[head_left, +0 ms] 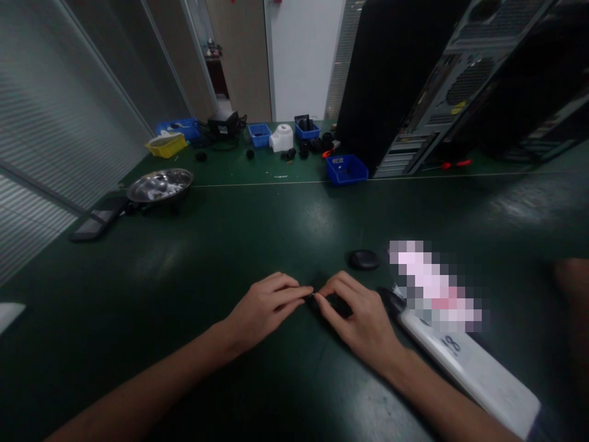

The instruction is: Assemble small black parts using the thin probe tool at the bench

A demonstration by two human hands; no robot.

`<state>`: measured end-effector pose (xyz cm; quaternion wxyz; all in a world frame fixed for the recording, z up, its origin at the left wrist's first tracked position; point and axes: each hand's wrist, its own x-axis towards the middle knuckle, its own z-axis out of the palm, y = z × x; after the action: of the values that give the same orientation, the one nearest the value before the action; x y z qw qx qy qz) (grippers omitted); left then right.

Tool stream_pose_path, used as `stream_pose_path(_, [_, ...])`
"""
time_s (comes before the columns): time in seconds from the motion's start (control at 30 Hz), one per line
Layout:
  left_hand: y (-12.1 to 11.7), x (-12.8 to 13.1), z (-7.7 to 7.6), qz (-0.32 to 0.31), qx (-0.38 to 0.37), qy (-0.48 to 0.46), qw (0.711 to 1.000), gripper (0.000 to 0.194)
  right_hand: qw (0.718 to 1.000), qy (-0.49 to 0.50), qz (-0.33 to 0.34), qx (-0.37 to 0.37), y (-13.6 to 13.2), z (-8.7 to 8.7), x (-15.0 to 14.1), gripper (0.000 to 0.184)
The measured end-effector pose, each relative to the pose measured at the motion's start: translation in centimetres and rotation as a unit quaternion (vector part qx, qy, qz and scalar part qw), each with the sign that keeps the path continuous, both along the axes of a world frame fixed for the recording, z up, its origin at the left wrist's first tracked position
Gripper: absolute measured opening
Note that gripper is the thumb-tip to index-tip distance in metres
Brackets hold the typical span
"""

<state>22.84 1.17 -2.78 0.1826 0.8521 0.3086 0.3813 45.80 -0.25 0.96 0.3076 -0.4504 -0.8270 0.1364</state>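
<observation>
My left hand (pixel 267 307) and my right hand (pixel 359 316) rest on the dark green table (pixel 230 258), their fingertips meeting around a small black part (pixel 317 301). Both hands are closed in a pinch on it. The part is mostly hidden under my right fingers, so its shape is unclear. A black oval cap (pixel 364 259) lies just beyond my right hand. To the right of that hand lies a white electric screwdriver (pixel 464 359) with a black tip pointing toward my fingers.
A metal bowl (pixel 159 185) and a dark phone (pixel 98 220) sit at the left. Blue bins (pixel 346 169), a yellow bin (pixel 167 145), a white part (pixel 281 137) and black pieces line the back. Computer towers (pixel 432 86) stand at the back right.
</observation>
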Motion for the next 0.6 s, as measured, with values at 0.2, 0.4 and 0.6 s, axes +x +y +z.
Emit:
stream_pose_path(0.2, [0.0,0.5,0.6,0.018,-0.005,0.106,0.994,0.045,0.996,-0.084,-0.033,0.014,0.5,-0.5,0.1,0.020])
stream_pose_path(0.4, [-0.1,0.3,0.9,0.016,-0.033,0.110,0.993,0.049,0.985,-0.163,-0.060,0.022,0.6,-0.5,0.6,0.019])
stream_pose_path(0.6, [0.3,0.0,1.4,-0.006,-0.025,0.100,0.995,0.028,0.972,-0.207,-0.108,0.042,0.3,0.1,0.8,0.018])
